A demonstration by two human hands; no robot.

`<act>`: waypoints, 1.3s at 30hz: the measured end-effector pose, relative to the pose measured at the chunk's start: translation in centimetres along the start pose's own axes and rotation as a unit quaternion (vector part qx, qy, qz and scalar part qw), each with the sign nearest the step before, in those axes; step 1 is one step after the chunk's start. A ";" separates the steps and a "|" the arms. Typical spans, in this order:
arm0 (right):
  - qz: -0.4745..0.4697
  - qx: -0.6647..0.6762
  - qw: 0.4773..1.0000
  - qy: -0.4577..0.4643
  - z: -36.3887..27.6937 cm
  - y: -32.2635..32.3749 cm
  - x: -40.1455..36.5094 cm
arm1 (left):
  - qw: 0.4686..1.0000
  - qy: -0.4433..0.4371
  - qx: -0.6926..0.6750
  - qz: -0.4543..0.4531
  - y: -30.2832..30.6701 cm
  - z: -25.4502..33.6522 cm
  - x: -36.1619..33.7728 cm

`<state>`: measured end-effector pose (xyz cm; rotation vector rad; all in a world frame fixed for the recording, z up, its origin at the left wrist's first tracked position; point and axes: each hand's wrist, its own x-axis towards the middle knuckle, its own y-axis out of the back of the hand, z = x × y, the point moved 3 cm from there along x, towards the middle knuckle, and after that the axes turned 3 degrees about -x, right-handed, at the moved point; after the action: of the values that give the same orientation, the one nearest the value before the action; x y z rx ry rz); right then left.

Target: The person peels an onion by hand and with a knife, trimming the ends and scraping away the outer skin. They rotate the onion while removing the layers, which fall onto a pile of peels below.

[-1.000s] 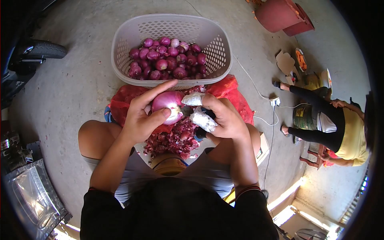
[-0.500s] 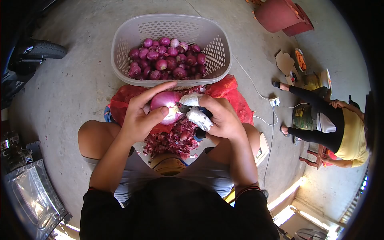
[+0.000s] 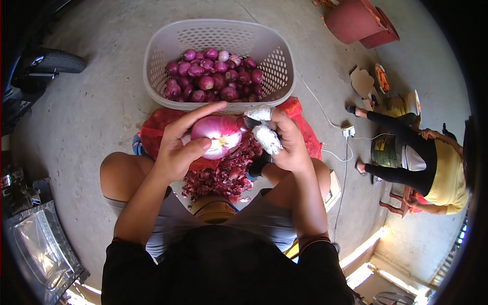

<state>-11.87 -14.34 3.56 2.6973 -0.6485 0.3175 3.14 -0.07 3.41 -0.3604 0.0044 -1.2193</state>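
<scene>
My left hand [image 3: 174, 147] is closed around a red onion [image 3: 213, 133], its thumb in front and fingers behind. The onion is partly peeled, its pale root end facing my right hand. My right hand [image 3: 294, 147] is just right of the onion, with silvery-white wrapping [image 3: 267, 140] on its thumb and forefinger. A small dark piece shows between those wrapped tips; I cannot tell what it is. Below the hands lies a heap of onion skins [image 3: 218, 178] on a red mesh sack [image 3: 157, 124]. Beyond them stands a grey perforated basket [image 3: 280, 68] of red onions [image 3: 206, 82].
To the right, a person in a yellow top [image 3: 447, 175] sits near a green container [image 3: 385, 151]. A power strip [image 3: 348, 131] with white cords lies on the floor. Red tubs [image 3: 353, 23] stand at the far right, and a motorcycle wheel [image 3: 60, 61] at the left.
My right hand has drawn back slightly to the right from the onion, leaving a gap. The onion in my left hand has turned a little, showing more of its pale end.
</scene>
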 end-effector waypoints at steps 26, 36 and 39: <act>-0.044 0.103 0.992 -0.049 -0.4 -0.9 -0.4 | 0.990 -0.133 -0.003 -0.043 -0.1 -0.2 0.4; -0.011 0.074 0.993 -0.095 -0.4 -0.4 0.3 | 0.979 -0.189 -0.020 -0.080 -0.9 0.2 0.2; 0.005 0.057 0.996 -0.074 -0.1 -0.2 0.6 | 0.975 -0.202 -0.040 -0.085 -0.8 0.2 0.3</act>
<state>-11.28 -14.34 3.75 2.8485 -0.7069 0.1643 2.51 -0.58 3.86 -0.6861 -0.3358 -1.2969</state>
